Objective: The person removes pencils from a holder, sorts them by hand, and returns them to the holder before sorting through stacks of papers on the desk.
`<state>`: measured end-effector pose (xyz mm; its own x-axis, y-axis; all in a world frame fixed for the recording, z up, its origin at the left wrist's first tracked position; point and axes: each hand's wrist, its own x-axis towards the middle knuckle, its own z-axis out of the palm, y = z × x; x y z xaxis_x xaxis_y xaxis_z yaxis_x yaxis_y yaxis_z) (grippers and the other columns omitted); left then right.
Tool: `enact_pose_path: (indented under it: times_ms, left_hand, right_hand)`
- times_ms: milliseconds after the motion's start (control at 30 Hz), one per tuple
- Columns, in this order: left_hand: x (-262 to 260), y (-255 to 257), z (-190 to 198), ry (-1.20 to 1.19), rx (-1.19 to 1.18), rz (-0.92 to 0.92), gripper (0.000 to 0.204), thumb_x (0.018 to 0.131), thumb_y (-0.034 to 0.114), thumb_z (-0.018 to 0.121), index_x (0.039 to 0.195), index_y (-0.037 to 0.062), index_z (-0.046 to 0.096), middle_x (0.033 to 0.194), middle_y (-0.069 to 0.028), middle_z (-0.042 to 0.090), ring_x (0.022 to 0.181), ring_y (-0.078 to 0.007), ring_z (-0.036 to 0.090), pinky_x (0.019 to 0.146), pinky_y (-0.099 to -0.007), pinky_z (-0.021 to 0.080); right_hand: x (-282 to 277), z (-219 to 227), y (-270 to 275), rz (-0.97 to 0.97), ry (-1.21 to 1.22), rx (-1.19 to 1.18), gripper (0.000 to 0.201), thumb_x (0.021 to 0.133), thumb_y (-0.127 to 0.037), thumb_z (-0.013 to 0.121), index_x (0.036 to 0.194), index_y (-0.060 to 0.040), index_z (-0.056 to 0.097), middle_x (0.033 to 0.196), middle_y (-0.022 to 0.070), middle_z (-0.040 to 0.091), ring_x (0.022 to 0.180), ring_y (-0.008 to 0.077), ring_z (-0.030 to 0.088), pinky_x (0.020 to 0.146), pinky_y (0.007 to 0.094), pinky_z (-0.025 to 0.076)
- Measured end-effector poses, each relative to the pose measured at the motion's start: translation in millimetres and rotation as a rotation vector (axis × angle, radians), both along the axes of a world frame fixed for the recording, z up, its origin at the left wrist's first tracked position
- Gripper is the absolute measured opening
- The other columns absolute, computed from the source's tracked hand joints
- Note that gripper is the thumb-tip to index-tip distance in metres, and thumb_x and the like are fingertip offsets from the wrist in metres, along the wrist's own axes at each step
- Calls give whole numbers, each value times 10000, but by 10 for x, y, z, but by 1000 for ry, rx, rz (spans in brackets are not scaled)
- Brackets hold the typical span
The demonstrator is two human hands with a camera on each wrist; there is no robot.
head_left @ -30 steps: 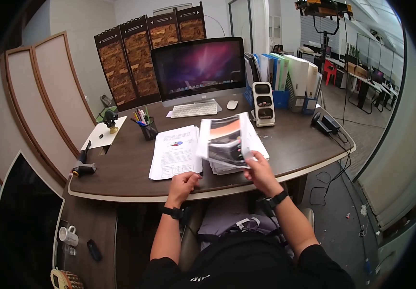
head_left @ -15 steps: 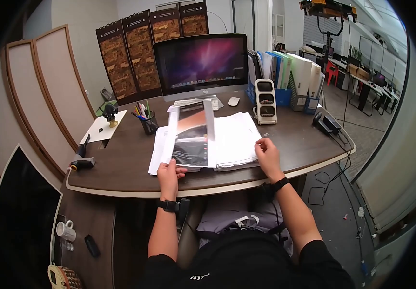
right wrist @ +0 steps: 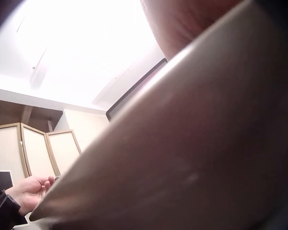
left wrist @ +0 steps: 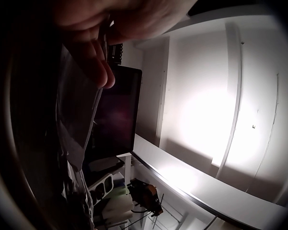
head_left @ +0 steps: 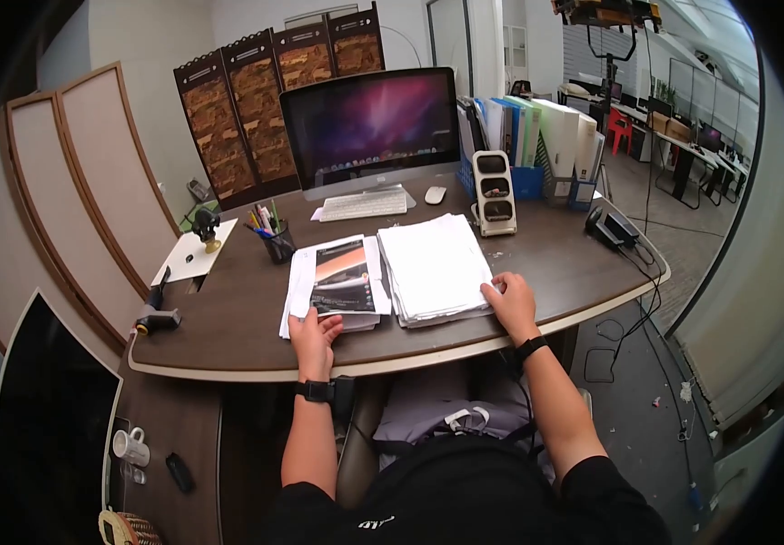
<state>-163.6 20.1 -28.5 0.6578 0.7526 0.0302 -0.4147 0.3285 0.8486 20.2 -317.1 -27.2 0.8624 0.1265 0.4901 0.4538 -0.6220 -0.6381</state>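
A printed sheet [head_left: 341, 277] with an orange-and-dark picture lies over the left pile of papers [head_left: 298, 295] in the head view. My left hand [head_left: 315, 343] pinches its lower left edge, and in the left wrist view the thin sheet [left wrist: 79, 110] runs between thumb and fingers. To the right sits a thick stack of white paper [head_left: 436, 268] with slightly uneven edges. At the near right corner of that stack, my right hand [head_left: 514, 304] pinches the paper with thumb and forefinger. The desk edge [right wrist: 182, 143] fills much of the right wrist view and hides the right fingertips.
Behind the papers are a keyboard [head_left: 363, 204], a mouse [head_left: 435, 194] and a monitor [head_left: 369, 127]. A pen cup [head_left: 277, 245] stands left of the papers. A white three-slot holder [head_left: 496, 193] and several binders [head_left: 560, 150] stand at the back right. Black adapters [head_left: 612, 227] lie at the right edge.
The printed sheet has passed from my right hand to my left, moved left and come down onto the left pile. My right hand has shifted to the white stack's corner.
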Motion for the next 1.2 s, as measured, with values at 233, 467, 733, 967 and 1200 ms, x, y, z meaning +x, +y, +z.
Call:
enact_pose_path:
  times_ms: [233, 467, 733, 967, 1200]
  left_hand:
    - [-72, 144, 253, -48, 135, 3, 326, 1068, 126, 493, 1366, 28, 404, 1085, -142, 624, 751, -227, 722, 571, -299, 612]
    - [-173, 222, 87, 130, 93, 44, 414, 1047, 85, 484, 1432, 34, 340, 1080, -175, 622, 734, -255, 720, 566, -319, 607]
    - [-267, 52, 166, 262, 289, 269, 667, 1036, 128, 581, 1598, 41, 233, 737, -83, 622, 522, -114, 563, 430, -247, 450]
    - [-134, -360, 54, 213, 436, -81, 237, 1039, 251, 641, 1038, 14, 661, 695, -63, 637, 484, -77, 542, 433, -220, 425]
    - [-128, -1263, 200, 490, 315, -891, 556, 1059, 522, 554, 1134, -21, 649, 834, -124, 723, 583, -145, 682, 501, -213, 517]
  right_hand:
    - [29, -20, -3, 29, 51, 100, 278, 870, -299, 755, 957, -39, 711, 880, 113, 650, 828, 304, 648, 758, 427, 524]
    - [43, -33, -5, 27, -27, 186, 190, 896, -204, 727, 938, -23, 688, 865, 129, 659, 825, 313, 645, 755, 422, 524]
    - [35, -70, -18, 131, -66, 531, 197, 963, -128, 707, 1095, 11, 658, 857, 56, 662, 667, 146, 582, 627, 300, 484]
    - [-61, 174, -346, 439, 866, 863, 498, 922, -83, 726, 1372, 16, 537, 787, 7, 639, 547, 72, 551, 455, 226, 437]
    - [-463, 410, -312, 491, 841, 485, 550, 918, -58, 577, 1429, 54, 407, 802, 89, 672, 564, 126, 634, 469, 246, 469]
